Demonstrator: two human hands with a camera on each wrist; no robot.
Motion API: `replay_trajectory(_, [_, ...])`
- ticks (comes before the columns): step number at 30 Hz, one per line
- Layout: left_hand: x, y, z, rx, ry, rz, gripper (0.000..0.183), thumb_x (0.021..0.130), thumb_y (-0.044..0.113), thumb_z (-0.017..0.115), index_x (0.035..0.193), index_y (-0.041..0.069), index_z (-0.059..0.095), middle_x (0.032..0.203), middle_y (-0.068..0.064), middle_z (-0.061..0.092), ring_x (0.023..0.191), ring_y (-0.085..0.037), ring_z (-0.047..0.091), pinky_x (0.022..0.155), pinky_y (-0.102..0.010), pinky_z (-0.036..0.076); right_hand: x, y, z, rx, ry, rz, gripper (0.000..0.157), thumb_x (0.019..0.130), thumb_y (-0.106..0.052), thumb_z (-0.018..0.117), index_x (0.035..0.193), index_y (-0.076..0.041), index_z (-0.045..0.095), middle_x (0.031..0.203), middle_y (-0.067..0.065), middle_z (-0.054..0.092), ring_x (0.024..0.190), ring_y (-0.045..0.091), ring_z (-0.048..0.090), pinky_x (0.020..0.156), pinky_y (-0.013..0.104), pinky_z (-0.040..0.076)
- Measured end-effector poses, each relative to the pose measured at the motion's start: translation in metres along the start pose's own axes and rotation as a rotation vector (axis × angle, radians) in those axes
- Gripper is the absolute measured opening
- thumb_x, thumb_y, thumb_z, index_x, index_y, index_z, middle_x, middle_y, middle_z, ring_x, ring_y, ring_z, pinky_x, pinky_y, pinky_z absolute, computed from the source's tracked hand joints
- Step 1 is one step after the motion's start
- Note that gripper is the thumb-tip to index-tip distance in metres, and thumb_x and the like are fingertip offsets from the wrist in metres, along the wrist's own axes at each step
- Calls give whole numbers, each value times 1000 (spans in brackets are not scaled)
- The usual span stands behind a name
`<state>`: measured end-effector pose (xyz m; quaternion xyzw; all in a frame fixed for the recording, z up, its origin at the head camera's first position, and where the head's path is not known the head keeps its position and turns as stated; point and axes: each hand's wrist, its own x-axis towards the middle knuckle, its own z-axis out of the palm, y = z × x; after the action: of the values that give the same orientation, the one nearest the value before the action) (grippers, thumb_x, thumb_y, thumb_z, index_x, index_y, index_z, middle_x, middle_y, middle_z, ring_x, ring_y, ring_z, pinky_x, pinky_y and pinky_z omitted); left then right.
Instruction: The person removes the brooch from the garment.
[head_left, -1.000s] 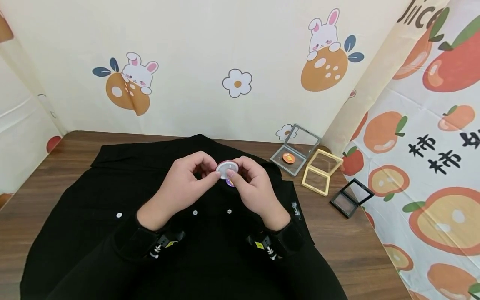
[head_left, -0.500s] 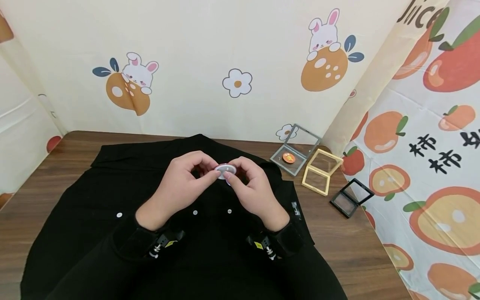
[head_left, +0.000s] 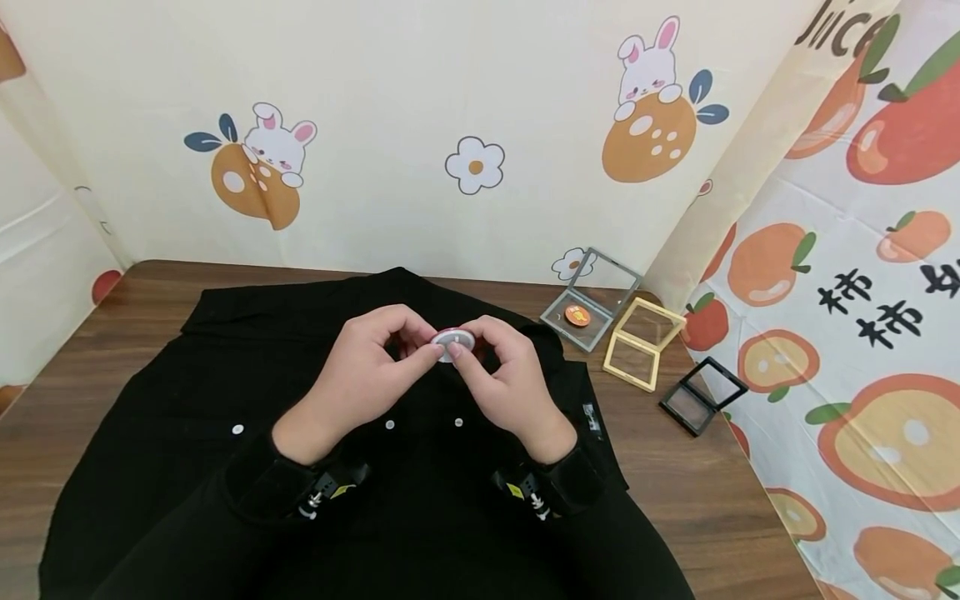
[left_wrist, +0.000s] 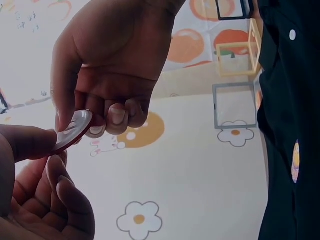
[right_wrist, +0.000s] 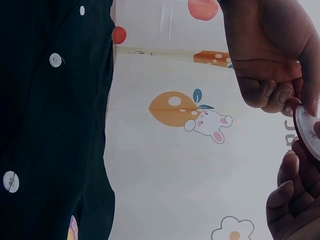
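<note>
Between both hands, above the black shirt (head_left: 187,375), is a round pin badge (head_left: 453,337), its pale back turned up toward me and its rim red. My left hand (head_left: 367,362) pinches its left edge between thumb and fingers. On the opposite edge, my right hand (head_left: 517,383) pinches it too, thumb on the back. The left wrist view shows the badge (left_wrist: 75,127) tilted, its pin too unclear to make out. A purple-and-yellow badge (left_wrist: 296,161) sits on the shirt; in the head view the hands hide it.
Right of the shirt stand three open frame-like cases: grey (head_left: 555,315) with an orange badge (head_left: 577,316) in it, yellow (head_left: 632,362) and black (head_left: 690,408). The shirt has white buttons (head_left: 237,430). Printed cloth (head_left: 375,208) hangs behind the wooden table (head_left: 720,500).
The badge has tipped flatter, and its back shows narrower than a second ago. My right hand has shifted slightly with it. The purple badge below has gone out of sight in the head view.
</note>
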<state>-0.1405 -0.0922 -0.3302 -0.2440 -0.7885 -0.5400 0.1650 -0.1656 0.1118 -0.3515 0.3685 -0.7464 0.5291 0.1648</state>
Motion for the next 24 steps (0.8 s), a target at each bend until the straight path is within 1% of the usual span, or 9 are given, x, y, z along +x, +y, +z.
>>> replay_trajectory(3, [0,1,0,-2,3,-3,10,92,6,78,90,15,73,83,6,65,72,-15,57,64,-30,50,0,-1,0,0,1,-5,4,97,-5,67,101,-5,69,92,2,64,75,22,55,67,32,47])
replay_trajectory(8, [1,1,-1,2,5,-2,10,92,6,78,89,14,73,83,6,65,72,-15,57,64,-30,50,1,-2,0,-6,-6,-10,3,98,-6,66,100,-5,69,92,2,64,77,17,55,68,31,48])
replay_trajectory(15, [3,-2,-5,14,3,43,11,91,5,78,89,14,74,83,7,65,72,-14,57,64,-29,50,4,-1,1,-2,-39,3,6,101,-11,64,101,-7,69,89,-1,61,77,16,54,67,35,47])
replay_trajectory(20, [3,-1,-5,23,-6,87,11,92,5,78,88,15,75,83,8,64,73,-12,57,64,-33,52,3,0,-1,25,-48,15,16,104,-16,58,98,-6,70,87,0,62,77,17,56,68,37,48])
replay_trajectory(22, [3,1,-5,26,-6,105,12,91,5,79,88,16,75,83,9,64,74,-11,57,64,-33,52,2,0,-3,59,-64,34,23,106,-20,55,99,-4,70,86,2,62,77,20,57,68,37,49])
replay_trajectory(24, [3,2,-5,27,-6,124,14,90,3,79,87,16,75,84,9,64,74,-11,57,64,-31,51,2,-1,-5,108,-93,67,32,109,-27,51,101,-2,70,86,5,63,78,23,59,71,36,51])
